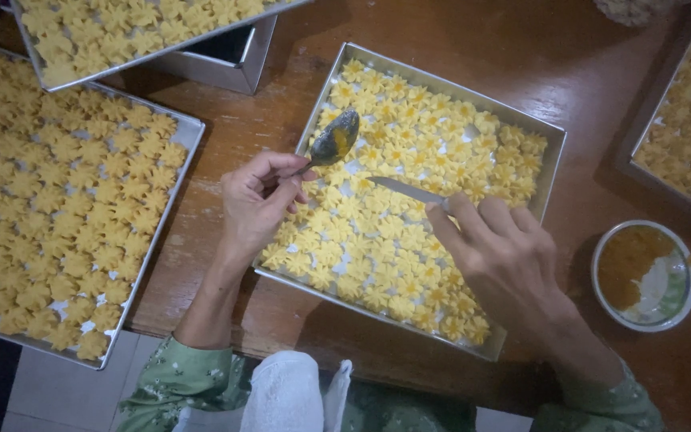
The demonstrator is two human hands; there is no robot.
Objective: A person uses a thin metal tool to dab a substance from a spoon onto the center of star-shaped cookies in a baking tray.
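Note:
A metal tray (555, 152) full of yellow flower-shaped cookies (409, 160) lies in front of me on the wooden table. My left hand (257, 204) pinches a spoon (334, 139) whose bowl is smeared with orange-yellow filling, held over the tray's left part. My right hand (505, 256) holds a thin knife (404, 190), blade pointing left over the cookies near the tray's middle. The knife tip sits just below and right of the spoon.
A small bowl (644, 276) with orange filling stands right of the tray. A large tray of the same cookies (187, 144) lies at left, another (145, 54) rests on a metal box at the top, and a fourth (665, 96) sits at right.

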